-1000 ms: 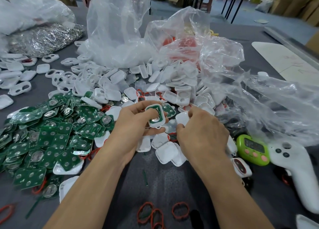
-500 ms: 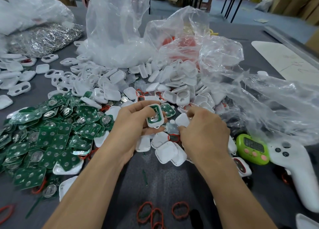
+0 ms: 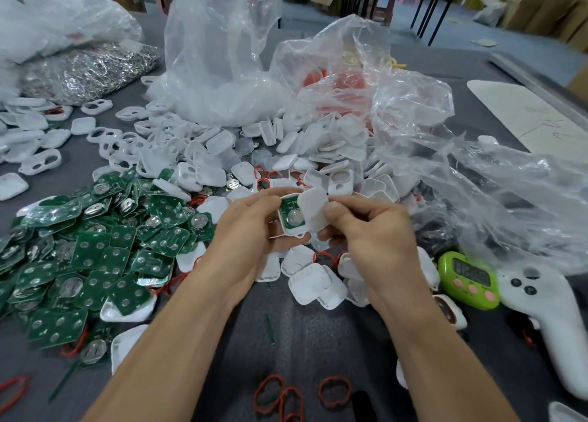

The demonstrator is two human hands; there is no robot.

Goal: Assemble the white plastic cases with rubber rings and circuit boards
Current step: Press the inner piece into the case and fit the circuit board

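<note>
White plastic case half (image 3: 297,231) with a green circuit board (image 3: 287,205) seated in it is pinched in the left hand (image 3: 251,230), whose curled fingers hide its left rim. The right hand (image 3: 375,230) pinches a white cover (image 3: 313,208) tilted against that case half, masking the board's right side. Whether a rubber ring sits inside cannot be made out. Left of the held case half lies a heap of loose green boards (image 3: 95,246). Beyond it is a heap of white shells (image 3: 286,154), partly buried under crumpled clear bags (image 3: 477,192) whose reddish contents are blurred by the film. Right of the case half and nearer, a green timer (image 3: 466,280) sits against a white controller (image 3: 547,319), which is cut off by the frame edge. Nearer than the case half, red rubber rings (image 3: 334,391) lie on the grey surface (image 3: 311,342).
</note>
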